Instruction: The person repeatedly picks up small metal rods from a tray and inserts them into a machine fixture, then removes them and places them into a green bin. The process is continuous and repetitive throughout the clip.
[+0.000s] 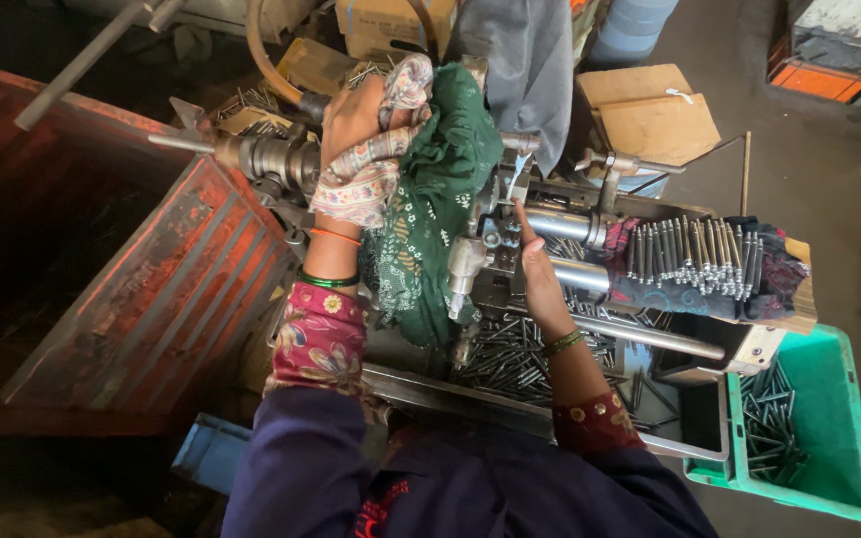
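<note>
My left hand point(351, 130), wrapped in a patterned cloth, grips the machine's lever handle point(281, 80) near the grey spindle point(271, 159). A green scarf point(440, 189) hangs over my forearm and the machine. My right hand point(535, 269) reaches into the middle of the metal machine point(490, 249), fingers at a small part beside the shiny cylinders point(565, 227); whether it pinches a pin I cannot tell. A row of steel pins point(695, 254) lies on a dark cloth to the right.
A pile of steel pins point(510, 354) fills the tray under the machine. A green crate point(829, 428) with several pins stands at the lower right. A rusty red metal bin point(142, 289) sits left. Cardboard boxes point(655, 115) lie behind.
</note>
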